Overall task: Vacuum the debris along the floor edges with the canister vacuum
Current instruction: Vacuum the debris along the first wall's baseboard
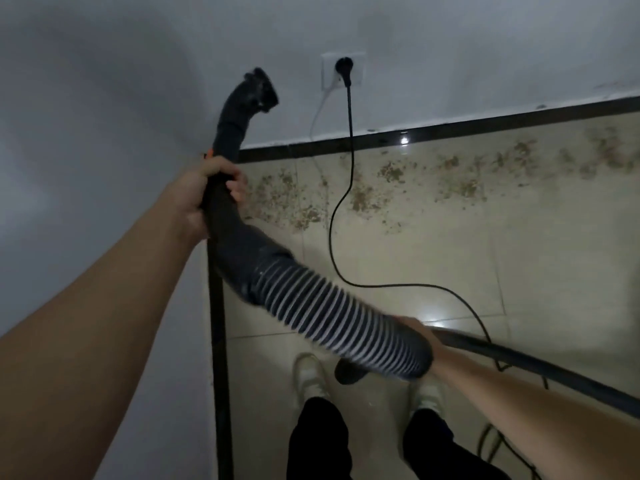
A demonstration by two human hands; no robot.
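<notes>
vacuum hose (311, 306) stretches between both gripping hands (213, 188) (414, 324).

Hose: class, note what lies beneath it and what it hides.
Beneath the hose lie pale floor tiles, a white shoe and a dark rounded thing, partly covered, so unidentifiable. The hose also hides most of the right hand, so its grip cannot be seen.

Debris (391, 173) and cord (332, 244) on floor (519, 271)

An indoor room, likely a home: white painted walls (104, 98) corner just behind the left hand (209, 190) gripping the hose (311, 306), a wall socket (327, 76) up-right of that grip, glossy beige floor tiles (536, 271) and dark skirting (450, 129) to its right.
</notes>
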